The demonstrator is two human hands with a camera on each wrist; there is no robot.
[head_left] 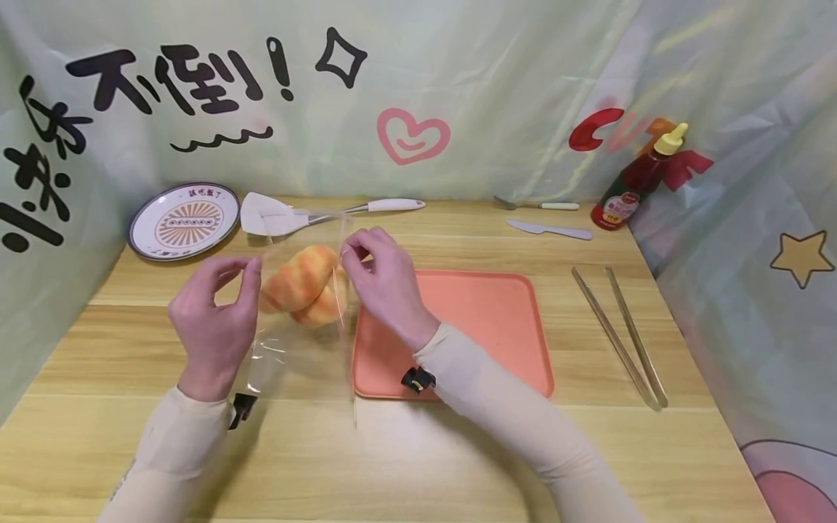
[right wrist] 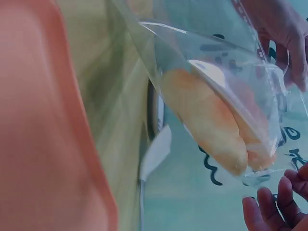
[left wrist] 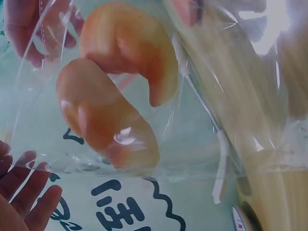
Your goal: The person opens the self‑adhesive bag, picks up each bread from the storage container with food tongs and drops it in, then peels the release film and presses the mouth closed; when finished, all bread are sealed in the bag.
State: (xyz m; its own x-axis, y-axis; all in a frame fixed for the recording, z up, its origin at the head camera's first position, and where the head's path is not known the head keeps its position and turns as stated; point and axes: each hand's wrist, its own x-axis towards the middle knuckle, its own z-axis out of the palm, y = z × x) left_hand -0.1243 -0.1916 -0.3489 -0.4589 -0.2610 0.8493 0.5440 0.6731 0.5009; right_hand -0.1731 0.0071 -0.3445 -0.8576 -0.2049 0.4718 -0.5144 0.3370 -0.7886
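Note:
A clear plastic bag (head_left: 288, 356) hangs upright between both hands, over the table. Inside its upper part in the head view lie two croissant-shaped breads (head_left: 301, 280), golden with orange patches; the left wrist view shows one curved bread (left wrist: 130, 38) against a longer one (left wrist: 106, 115). My left hand (head_left: 212, 319) pinches the bag's left edge between thumb and fingers. Higher up on the opposite edge, my right hand (head_left: 386, 283) pinches the film, its forearm passing over the salmon-pink tray (head_left: 477, 334). Fingertips of both hands also show beside the bag in the right wrist view.
Behind the bag lie a white spatula (head_left: 271, 216) and a patterned plate (head_left: 185, 221) against the wall. A fork (head_left: 543, 205), a knife (head_left: 549, 230) and a sauce bottle (head_left: 631, 185) are at the back right. Metal tongs (head_left: 621, 341) lie right of the tray.

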